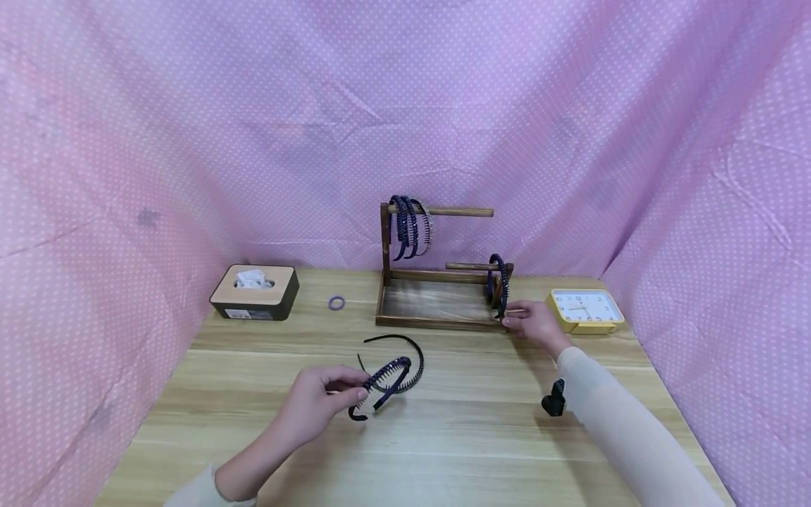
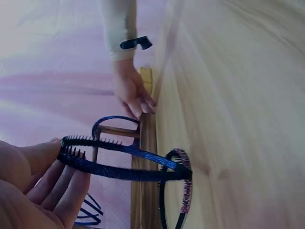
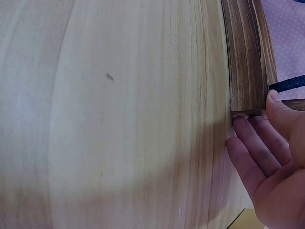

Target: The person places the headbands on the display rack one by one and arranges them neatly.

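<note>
My left hand [image 1: 315, 398] pinches a dark blue toothed headband [image 2: 125, 173] by one side, between thumb and fingers. Under it in the head view, another thin headband [image 1: 422, 360] lies on the table, its band sparkling reddish in the left wrist view. A dark wooden rack [image 1: 437, 324] stands at the back. My right hand [image 1: 535, 322] grips the rack's front right corner, thumb over the edge and fingers against the end. Close to that thumb comes the tip of a dark headband [image 1: 505, 285] hanging on the low bar. Several headbands [image 1: 405, 225] hang on the upper bar.
Right of the rack stands a yellow clock [image 1: 586, 310]. A tissue box [image 1: 255, 292] sits at the back left, and a small purple ring [image 1: 336, 303] lies between it and the rack. Pink dotted cloth [image 1: 304, 127] surrounds the table. A black device [image 1: 554, 399] is on the right sleeve.
</note>
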Tool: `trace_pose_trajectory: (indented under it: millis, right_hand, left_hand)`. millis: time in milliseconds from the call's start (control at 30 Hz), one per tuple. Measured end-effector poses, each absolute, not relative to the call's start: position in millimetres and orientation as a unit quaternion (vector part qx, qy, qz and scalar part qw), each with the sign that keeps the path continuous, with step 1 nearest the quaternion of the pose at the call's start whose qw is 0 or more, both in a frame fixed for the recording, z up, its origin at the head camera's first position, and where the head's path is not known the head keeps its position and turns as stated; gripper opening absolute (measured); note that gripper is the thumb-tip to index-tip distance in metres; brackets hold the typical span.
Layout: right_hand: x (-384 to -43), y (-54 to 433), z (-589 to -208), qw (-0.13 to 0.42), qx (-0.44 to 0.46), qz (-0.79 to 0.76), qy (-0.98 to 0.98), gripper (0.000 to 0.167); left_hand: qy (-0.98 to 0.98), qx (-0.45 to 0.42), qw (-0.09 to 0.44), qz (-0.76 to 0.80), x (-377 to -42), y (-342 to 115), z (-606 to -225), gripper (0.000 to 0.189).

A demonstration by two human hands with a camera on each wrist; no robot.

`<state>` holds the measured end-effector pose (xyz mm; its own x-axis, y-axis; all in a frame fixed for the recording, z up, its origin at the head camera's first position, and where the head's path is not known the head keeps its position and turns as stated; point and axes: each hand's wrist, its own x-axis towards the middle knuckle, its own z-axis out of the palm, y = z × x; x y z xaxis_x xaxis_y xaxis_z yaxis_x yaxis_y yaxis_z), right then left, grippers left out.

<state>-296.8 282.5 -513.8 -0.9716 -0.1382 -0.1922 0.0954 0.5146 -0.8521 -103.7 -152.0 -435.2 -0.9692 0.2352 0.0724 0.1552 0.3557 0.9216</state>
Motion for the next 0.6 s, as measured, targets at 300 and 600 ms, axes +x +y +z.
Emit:
trace_pose_trajectory:
  millis: [300, 600]
  right_hand:
    - [-298.0, 282.3, -513.7, 0.116, -0.014, -0.487, 0.866, 0.049]
    - [-297.7, 282.2, -514.2, 0.117, -0.017, -0.492, 0.863, 0.048]
  left_hand:
    - [0.782, 0.048, 0.055, 0.619, -123.8, -143.5, -426.1, 0.035]
    - [0.767, 0.012, 0.045, 0.640, -152.5, -119.0, -419.3, 0.038]
